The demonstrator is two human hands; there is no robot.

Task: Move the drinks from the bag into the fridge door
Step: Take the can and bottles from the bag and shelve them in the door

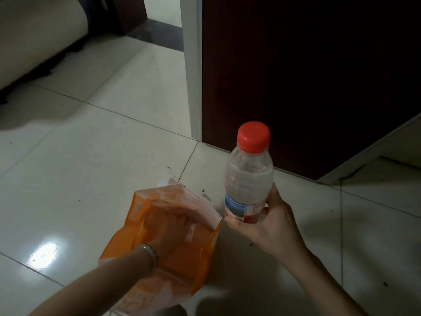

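Left hand (168,231) sits inside my orange bag (127,245) (grip hidden, can't tell); right hand (271,222) clamps the water bottle (248,181), frame centre.

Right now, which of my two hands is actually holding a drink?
Your right hand: its fingers wrap the lower part of the upright red-capped water bottle. Your left hand is reaching down inside the orange bag instead.

Dim indoor shot, soft overall, wide-angle bend at edges.
Light from doorway (159,10) top centre; bright glare patch (44,252) on glossy floor tiles (91,144) lower left. Dark door panel (307,76) nearly black, no detail. Soft shadows under arms, far left. Orange bag (164,258) looks smeared w/ motion blur; bottle (249,179) fairly sharp.
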